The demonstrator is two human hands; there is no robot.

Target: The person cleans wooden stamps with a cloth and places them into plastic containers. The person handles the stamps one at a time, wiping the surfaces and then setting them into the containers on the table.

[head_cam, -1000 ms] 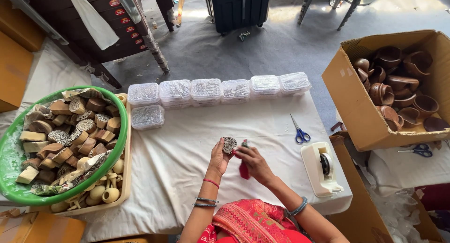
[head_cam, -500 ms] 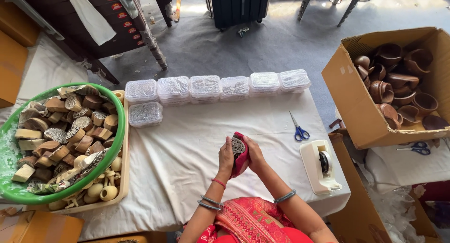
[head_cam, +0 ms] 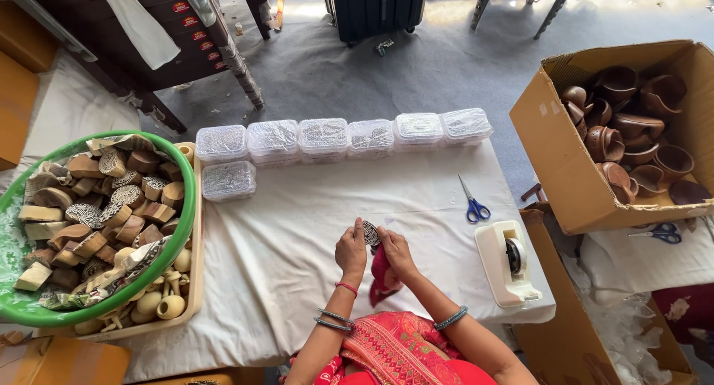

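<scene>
Both hands, left (head_cam: 351,251) and right (head_cam: 396,253), grip one carved block (head_cam: 370,233) with red cloth (head_cam: 379,273); green basin (head_cam: 182,229) brims with blocks.

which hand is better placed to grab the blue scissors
Right. The right hand lies on the same side as the blue scissors, with bare cloth between; the left hand would cross over the carved block.

Plenty of bare counter (head_cam: 297,236) ahead of both hands up to the row of clear plastic boxes (head_cam: 342,138) along the far edge. Green basin (head_cam: 190,206) blocks the left, tape dispenser (head_cam: 507,262) and blue scissors (head_cam: 473,204) crowd the right.
</scene>
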